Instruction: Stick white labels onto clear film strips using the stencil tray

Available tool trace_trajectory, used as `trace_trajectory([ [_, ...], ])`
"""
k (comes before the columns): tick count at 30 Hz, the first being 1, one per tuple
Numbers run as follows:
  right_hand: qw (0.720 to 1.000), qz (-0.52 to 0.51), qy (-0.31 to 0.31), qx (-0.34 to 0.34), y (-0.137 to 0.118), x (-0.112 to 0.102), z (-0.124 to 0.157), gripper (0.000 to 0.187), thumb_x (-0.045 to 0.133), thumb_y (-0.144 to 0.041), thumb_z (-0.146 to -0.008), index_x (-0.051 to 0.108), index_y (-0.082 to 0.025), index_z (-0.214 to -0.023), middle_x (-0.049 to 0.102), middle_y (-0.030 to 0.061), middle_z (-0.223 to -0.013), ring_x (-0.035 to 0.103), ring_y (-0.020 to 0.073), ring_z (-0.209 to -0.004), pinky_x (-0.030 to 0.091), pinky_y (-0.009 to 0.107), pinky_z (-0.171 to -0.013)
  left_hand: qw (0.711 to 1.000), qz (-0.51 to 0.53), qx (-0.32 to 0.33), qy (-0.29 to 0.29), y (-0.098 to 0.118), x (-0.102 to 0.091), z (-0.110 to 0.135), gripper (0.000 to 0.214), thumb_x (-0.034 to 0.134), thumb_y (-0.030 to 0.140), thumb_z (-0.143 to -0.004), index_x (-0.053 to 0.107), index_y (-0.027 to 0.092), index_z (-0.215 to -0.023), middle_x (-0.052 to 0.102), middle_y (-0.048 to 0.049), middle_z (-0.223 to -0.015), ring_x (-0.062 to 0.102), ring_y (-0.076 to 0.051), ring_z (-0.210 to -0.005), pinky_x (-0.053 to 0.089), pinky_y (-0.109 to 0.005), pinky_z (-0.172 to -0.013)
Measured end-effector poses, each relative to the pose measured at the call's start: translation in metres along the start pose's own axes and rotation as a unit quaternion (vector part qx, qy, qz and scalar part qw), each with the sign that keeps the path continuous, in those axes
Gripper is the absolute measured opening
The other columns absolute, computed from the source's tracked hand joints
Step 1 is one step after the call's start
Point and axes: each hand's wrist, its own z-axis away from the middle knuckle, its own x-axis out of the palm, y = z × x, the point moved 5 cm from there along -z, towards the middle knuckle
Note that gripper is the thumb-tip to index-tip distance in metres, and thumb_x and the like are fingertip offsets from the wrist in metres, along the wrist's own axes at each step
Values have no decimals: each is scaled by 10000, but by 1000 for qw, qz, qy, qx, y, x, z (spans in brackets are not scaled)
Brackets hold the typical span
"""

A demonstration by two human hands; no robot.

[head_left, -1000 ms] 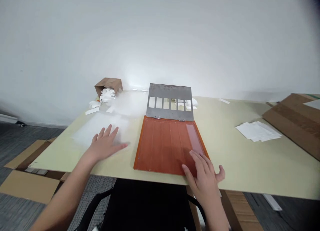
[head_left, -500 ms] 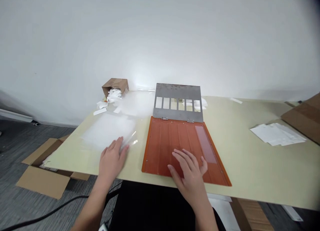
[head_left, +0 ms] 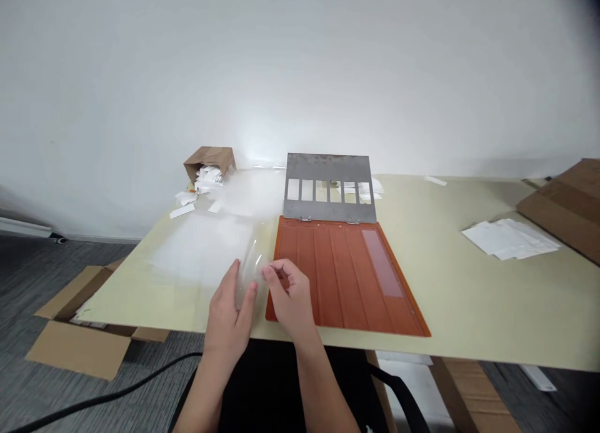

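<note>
A clear plastic film [head_left: 201,248] lies spread on the pale table [head_left: 469,302], left of an orange ribbed board [head_left: 347,277]. My left hand [head_left: 228,314] and my right hand [head_left: 289,295] meet at the film's near right edge, just off the board's left side. That edge curls up between them, and both hands pinch it. A perforated metal plate [head_left: 328,186] with a row of rectangular windows stands hinged at the board's far edge. The board has a translucent pinkish strip [head_left: 382,262] on its right.
A tipped paper bag [head_left: 209,161] spills white strips at the far left of the table. White sheets [head_left: 509,238] lie at the right, beside a cardboard piece [head_left: 560,208]. An open cardboard box [head_left: 79,339] and a black cable [head_left: 117,389] are on the floor.
My right hand has moved left off the orange board to the film. My left hand has moved right, and the film's edge is now lifted between them.
</note>
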Motion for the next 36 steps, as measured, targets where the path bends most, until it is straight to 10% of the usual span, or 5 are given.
trace_trajectory([
  [4, 999, -34, 29, 17, 12, -2, 6, 210, 594, -355, -905, 658, -160, -858, 679, 28, -837, 644, 135, -805, 516, 253, -744, 997, -5, 62, 54, 16, -9, 2, 561, 460, 538, -917, 486, 270, -1409, 514, -104, -1399, 480, -254, -1334, 422, -438, -1140],
  [8, 997, -56, 50, -1, 15, -4, 10, 142, 652, -307, -865, 687, -169, -866, 701, 30, -846, 667, 141, -787, 541, 261, -725, 990, 136, 24, -14, 26, -3, 0, 353, 524, 523, -897, 629, 340, -1181, 633, -66, -1195, 634, -224, -1062, 570, -392, -911],
  [18, 958, 144, 90, -230, -7, 6, 28, 141, 633, -149, -897, 737, -221, -958, 706, 44, -1025, 654, 145, -972, 559, 293, -876, 834, 496, -234, -56, 12, 18, -8, 422, 833, 504, -621, 616, 175, -772, 631, -24, -804, 608, -124, -742, 569, -257, -689],
  [26, 969, 103, 76, -211, -12, 0, 29, 243, 708, -86, -775, 685, -180, -998, 705, 44, -1003, 666, 141, -967, 567, 267, -878, 773, 575, -263, -44, 12, 25, -4, 401, 894, 422, -588, 650, 150, -752, 662, -5, -796, 621, -100, -763, 537, -209, -757],
  [36, 960, 137, 77, -231, -17, -27, 33, 127, 612, -92, -873, 681, -169, -948, 724, 40, -980, 691, 110, -929, 566, 216, -867, 886, 458, -74, 4, 27, 37, -2, 258, 736, 400, -814, 670, 156, -765, 638, 7, -745, 591, -71, -721, 488, -143, -706],
])
